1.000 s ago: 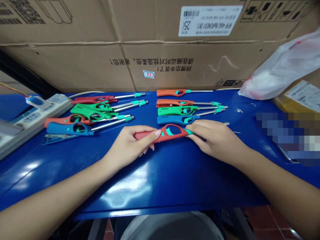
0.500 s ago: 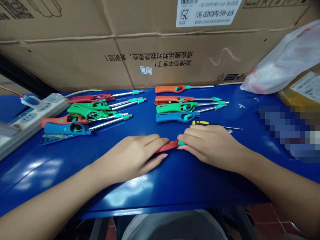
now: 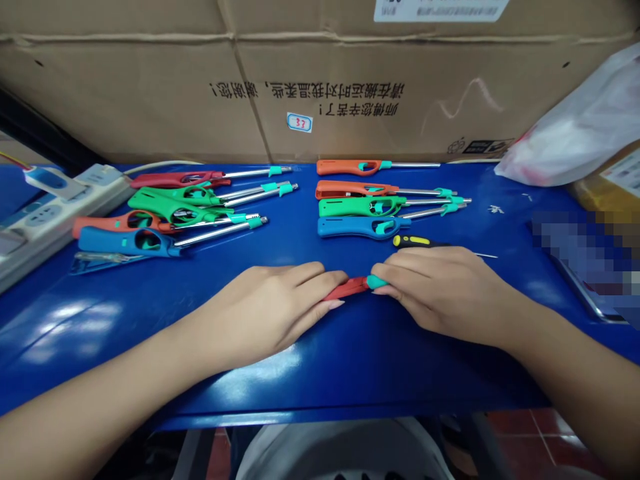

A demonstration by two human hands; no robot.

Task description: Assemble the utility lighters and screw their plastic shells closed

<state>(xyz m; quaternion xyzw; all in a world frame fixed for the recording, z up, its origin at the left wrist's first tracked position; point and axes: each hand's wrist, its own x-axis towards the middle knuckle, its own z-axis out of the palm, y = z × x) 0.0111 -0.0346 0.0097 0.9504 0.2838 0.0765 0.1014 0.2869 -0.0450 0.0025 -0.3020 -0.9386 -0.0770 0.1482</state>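
A red gas lighter with a teal collar lies between my two hands, just above the front part of the blue table. My left hand is closed around its red handle, most of which the fingers hide. Around the teal collar end, the fingers of my right hand are pinched, and they cover whatever extends beyond it. Just behind my right hand lies a screwdriver with a black and yellow handle. A blue lighter rests on the table behind the gap between my hands.
More lighters in green and orange lie behind. Several others, including a blue one, lie at left beside a power strip. A cardboard box stands at the back. Small screws and a plastic bag are at right.
The camera view has tilted down a little. Both hands keep hold of the red lighter, and slightly more of its teal collar shows beside my right fingers.
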